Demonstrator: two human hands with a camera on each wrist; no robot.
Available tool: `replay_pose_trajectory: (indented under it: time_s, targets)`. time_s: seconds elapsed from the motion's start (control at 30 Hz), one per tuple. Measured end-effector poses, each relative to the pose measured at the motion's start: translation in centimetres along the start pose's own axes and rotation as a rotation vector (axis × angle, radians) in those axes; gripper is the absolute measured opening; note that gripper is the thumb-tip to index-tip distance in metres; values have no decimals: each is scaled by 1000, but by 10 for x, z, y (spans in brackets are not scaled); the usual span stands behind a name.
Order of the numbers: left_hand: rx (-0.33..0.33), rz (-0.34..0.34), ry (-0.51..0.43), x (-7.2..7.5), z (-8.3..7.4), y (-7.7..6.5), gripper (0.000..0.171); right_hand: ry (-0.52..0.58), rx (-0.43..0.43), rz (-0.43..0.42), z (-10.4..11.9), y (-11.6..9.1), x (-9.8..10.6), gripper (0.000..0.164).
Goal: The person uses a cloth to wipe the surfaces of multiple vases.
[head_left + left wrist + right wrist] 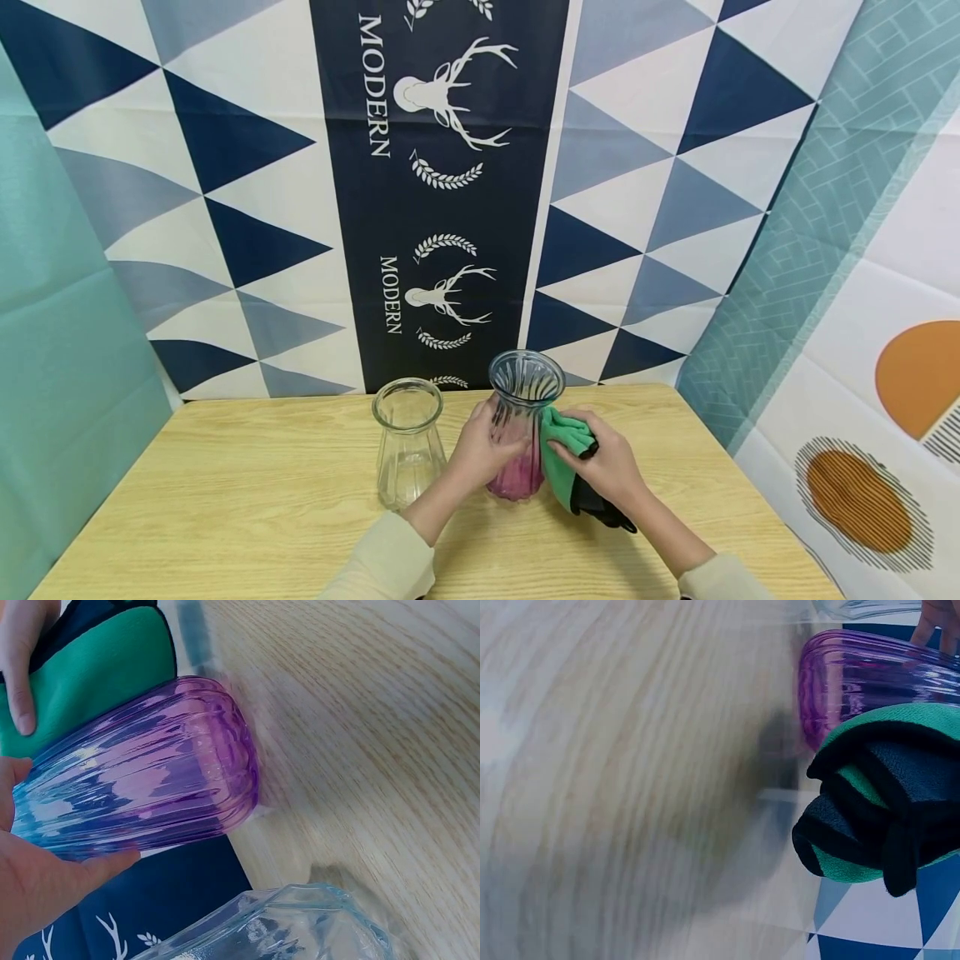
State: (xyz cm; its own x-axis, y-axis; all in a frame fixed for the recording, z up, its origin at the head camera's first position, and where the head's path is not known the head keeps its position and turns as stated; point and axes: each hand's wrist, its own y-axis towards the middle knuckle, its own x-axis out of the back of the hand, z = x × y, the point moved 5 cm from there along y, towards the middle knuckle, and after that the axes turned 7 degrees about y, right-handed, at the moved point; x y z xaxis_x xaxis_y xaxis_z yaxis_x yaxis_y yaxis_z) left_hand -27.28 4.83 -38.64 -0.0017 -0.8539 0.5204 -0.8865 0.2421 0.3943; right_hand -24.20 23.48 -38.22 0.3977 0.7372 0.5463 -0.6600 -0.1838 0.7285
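A ribbed glass vase [517, 482], smoky blue at its flared rim and pink-purple at its base, stands upright near the back of the table. My left hand [474, 450] grips it around the middle from the left, thumb across the front. On the other side my right hand [609, 460] pinches a folded green cloth [557, 475] with black edging against the glass. Part of the cloth [885, 802] hangs below that hand in bunched folds with a dark blue reverse side. In the left wrist view, the purple base [217, 757] shows close to the wood surface.
A clear glass vase [408, 467] stands just left of my left forearm. The light wood table [247, 492] ends at a patterned fabric backdrop [450, 208] with triangles and deer heads. Fabric side panels [67, 333] flank it.
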Motion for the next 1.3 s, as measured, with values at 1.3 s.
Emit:
replay_pose_trajectory:
  time_s: [1.3]
  targets:
    - [61,-56,27,-6,-4,-4,86,-19,21,-17,4,6,1,51]
